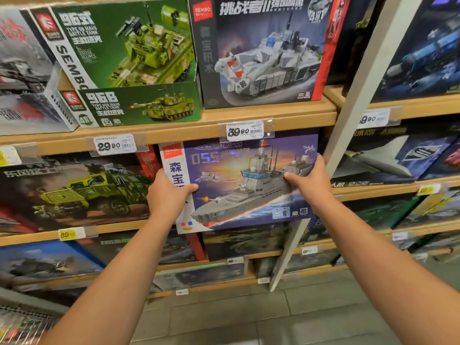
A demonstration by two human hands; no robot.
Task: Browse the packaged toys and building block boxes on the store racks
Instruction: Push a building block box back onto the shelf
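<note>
A: Where's the warship box (249, 185) right now?

B: Held upright in front of the middle shelf (174, 135), just below the 39.90 price tag (245, 131), with the grey tank box (263, 51) above it and the green truck box (74, 190) to its left.

A: And the grip?

B: The left hand (169, 195) clamps the left edge, thumb lying across the white strip on the front, the other fingers hidden behind. The right hand (311, 183) takes the right edge the same way, thumb pressed on the printed ship. Whether the back fingers are spread, I cannot tell.

A: How will it handle?

B: I'd judge it light for its size: thin, stiff cardboard full of loose bricks. The glossy face looks slippery, and the corners could crush. Holding the 2 short sides seems right; 1 hand alone might let it swing.
</note>
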